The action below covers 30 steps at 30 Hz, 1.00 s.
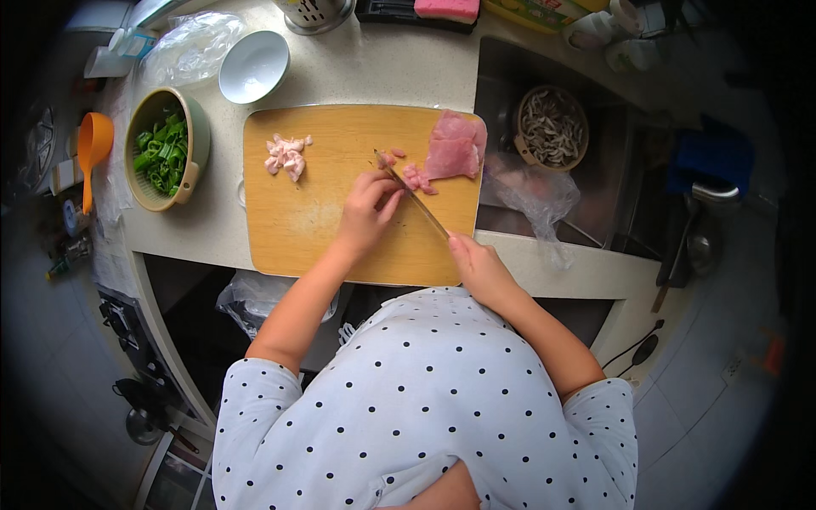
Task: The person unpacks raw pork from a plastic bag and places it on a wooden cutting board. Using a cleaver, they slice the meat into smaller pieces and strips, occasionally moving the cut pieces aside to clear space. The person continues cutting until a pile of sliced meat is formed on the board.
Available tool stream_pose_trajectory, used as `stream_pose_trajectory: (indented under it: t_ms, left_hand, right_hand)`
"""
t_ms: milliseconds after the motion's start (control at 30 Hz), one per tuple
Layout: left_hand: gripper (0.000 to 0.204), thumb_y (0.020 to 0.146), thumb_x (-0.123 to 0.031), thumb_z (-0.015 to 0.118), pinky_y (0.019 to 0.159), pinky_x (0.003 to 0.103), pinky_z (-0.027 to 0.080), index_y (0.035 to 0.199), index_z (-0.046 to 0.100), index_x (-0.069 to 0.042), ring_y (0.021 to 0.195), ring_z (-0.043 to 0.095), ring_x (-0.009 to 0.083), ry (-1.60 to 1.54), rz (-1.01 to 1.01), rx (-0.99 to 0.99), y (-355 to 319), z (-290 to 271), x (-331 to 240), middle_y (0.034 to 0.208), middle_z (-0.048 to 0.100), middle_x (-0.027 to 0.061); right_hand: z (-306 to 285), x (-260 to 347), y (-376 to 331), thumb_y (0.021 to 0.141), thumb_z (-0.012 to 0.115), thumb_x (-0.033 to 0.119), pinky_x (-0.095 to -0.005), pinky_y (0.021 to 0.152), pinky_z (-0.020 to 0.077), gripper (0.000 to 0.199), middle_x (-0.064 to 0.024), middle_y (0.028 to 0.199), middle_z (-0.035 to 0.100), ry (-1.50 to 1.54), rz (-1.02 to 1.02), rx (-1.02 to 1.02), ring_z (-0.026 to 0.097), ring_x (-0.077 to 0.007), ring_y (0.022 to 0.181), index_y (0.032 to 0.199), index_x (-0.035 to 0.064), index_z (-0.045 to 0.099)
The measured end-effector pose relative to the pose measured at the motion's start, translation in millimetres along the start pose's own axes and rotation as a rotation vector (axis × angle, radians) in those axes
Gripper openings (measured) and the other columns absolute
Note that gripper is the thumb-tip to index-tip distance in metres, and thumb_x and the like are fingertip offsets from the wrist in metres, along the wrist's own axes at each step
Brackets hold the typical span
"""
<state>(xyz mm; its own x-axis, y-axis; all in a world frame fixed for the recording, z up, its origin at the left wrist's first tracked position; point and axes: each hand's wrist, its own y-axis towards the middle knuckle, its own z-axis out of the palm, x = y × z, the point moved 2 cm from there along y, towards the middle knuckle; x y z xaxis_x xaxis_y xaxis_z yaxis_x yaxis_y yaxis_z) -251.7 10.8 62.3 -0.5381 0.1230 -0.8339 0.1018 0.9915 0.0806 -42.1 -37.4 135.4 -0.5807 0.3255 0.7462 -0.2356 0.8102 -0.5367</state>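
My right hand (483,270) is wrapped round the handle of a knife (422,208), its blade slanting up and left across the wooden cutting board (323,221). Against the blade's left side, my left hand (367,204) has its fingers curled together; what they pinch, if anything, is hidden. Small cut pieces of pink meat (416,178) lie just right of the blade, with a few bits by its tip. A larger slab of raw meat (453,146) rests at the board's upper right. Pale, fatty meat pieces (286,156) form a small pile at the upper left.
Left of the board stands a basket (192,174) of cut green peppers (163,153). A white bowl (254,67) sits behind the board. In the sink (501,76) at right are a basket of small fish (552,127) and a plastic bag (544,200). An orange ladle (93,144) lies far left.
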Motion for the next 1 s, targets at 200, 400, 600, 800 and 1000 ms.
stream_pose_trajectory:
  t_ms: [200, 400, 600, 800, 1000]
  left_hand:
    - [0.038, 0.071, 0.002, 0.054, 0.088, 0.037, 0.046, 0.108, 0.057, 0.003, 0.111, 0.05, 0.0326, 0.162, 0.181, 0.014, 42, -13, -11, 0.119, 0.052, 0.0176]
    - [0.034, 0.07, 0.004, 0.065, 0.081, 0.035, 0.049, 0.104, 0.06, 0.001, 0.098, 0.054, 0.0308, 0.012, 0.167, 0.154, 24, 2, -20, 0.107, 0.056, 0.0153]
    - [0.024, 0.072, 0.002, 0.07, 0.077, 0.037, 0.048, 0.094, 0.061, 0.001, 0.089, 0.056, 0.031, 0.062, 0.187, -0.033, 11, 8, -21, 0.098, 0.058, 0.0136]
    - [0.021, 0.071, 0.001, 0.07, 0.077, 0.037, 0.048, 0.091, 0.062, 0.001, 0.088, 0.057, 0.0307, 0.073, 0.206, -0.04, 12, 7, -20, 0.097, 0.059, 0.0134]
    - [0.016, 0.072, 0.002, 0.069, 0.075, 0.037, 0.049, 0.086, 0.063, 0.0, 0.086, 0.059, 0.0301, 0.077, 0.171, -0.038, 11, 8, -11, 0.094, 0.061, 0.0125]
  right_hand:
    - [-18, 11, -9, 0.099, 0.038, 0.034, -0.0358, 0.065, 0.047, 0.043, -0.0184, 0.07, 0.058, 0.159, 0.082, 0.016, 0.06, -0.0284, 0.065, 0.118, -0.0007, 0.055]
    - [-25, 2, -7, 0.1, 0.037, 0.034, -0.0364, 0.064, 0.046, 0.043, -0.0182, 0.068, 0.057, 0.154, 0.185, 0.006, 0.059, -0.0282, 0.063, 0.117, -0.001, 0.055]
    - [-17, 13, -10, 0.1, 0.037, 0.034, -0.0407, 0.072, 0.0477, 0.044, -0.0254, 0.082, 0.062, 0.128, 0.132, 0.04, 0.063, -0.0385, 0.078, 0.116, -0.0029, 0.055]
    - [-15, 18, -5, 0.1, 0.037, 0.033, -0.0429, 0.076, 0.0478, 0.043, -0.0278, 0.089, 0.063, 0.068, 0.151, 0.073, 0.061, -0.0431, 0.087, 0.114, -0.0033, 0.055]
    - [-1, 13, 12, 0.099, 0.038, 0.032, -0.0459, 0.075, 0.047, 0.039, -0.0288, 0.091, 0.061, 0.056, 0.109, 0.075, 0.058, -0.0454, 0.088, 0.109, -0.001, 0.056]
